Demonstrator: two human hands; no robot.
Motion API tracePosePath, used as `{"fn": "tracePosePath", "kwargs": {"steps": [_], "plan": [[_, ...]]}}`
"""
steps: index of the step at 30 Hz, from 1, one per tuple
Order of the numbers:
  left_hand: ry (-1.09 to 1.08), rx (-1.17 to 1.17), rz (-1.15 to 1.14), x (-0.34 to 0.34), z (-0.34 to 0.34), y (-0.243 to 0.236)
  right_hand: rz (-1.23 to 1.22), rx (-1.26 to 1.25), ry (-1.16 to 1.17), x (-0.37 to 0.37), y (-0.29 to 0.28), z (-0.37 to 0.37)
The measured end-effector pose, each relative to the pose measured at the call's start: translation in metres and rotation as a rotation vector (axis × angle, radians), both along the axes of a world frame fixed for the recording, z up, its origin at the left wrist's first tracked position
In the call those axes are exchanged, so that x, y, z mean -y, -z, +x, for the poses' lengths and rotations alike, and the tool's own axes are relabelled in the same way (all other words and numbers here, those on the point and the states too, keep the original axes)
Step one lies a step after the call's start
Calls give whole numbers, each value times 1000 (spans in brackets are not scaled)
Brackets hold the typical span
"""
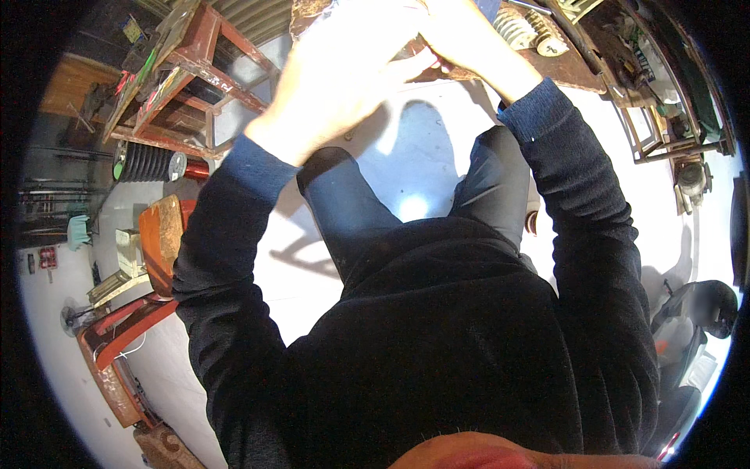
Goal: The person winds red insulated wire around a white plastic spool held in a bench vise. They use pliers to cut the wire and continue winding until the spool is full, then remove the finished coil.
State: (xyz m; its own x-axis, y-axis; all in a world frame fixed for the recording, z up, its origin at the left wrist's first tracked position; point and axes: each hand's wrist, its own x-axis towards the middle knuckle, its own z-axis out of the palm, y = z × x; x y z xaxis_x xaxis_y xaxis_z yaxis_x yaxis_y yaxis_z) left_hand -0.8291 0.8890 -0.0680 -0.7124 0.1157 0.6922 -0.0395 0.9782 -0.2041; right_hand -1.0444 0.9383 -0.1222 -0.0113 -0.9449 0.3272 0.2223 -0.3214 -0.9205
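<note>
My left hand (340, 74) and my right hand (462, 37) are close together over the front edge of a worn brown wooden tabletop (574, 72). Strong light washes out the left hand, and the upper edge of the picture cuts off part of both. A digit of the left hand points right, toward the right hand's fingers. Both hands look closed around something between them, which glare hides. To the right of my right hand, pale ribbed coils (516, 31) lie on the tabletop.
At the left stand a reddish wooden frame (205, 59), a black ribbed spool (144, 162) and an orange-brown wooden chair (160, 234). A cluttered metal-framed rack (680, 147) is at the right, with a small motor-like machine (691, 178) by it. My legs straddle the bright floor (422, 156).
</note>
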Motion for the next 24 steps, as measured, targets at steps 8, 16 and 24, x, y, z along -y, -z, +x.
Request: {"fn": "tracePosePath", "kwargs": {"steps": [8,16,24], "plan": [[-130,239,88,24,-6,68,-1,-184,55,-1,0,4],[44,694,956,59,-9,68,-60,-411,84,4,0,22],[8,528,470,45,6,53,-86,-558,87,14,-10,25]]}}
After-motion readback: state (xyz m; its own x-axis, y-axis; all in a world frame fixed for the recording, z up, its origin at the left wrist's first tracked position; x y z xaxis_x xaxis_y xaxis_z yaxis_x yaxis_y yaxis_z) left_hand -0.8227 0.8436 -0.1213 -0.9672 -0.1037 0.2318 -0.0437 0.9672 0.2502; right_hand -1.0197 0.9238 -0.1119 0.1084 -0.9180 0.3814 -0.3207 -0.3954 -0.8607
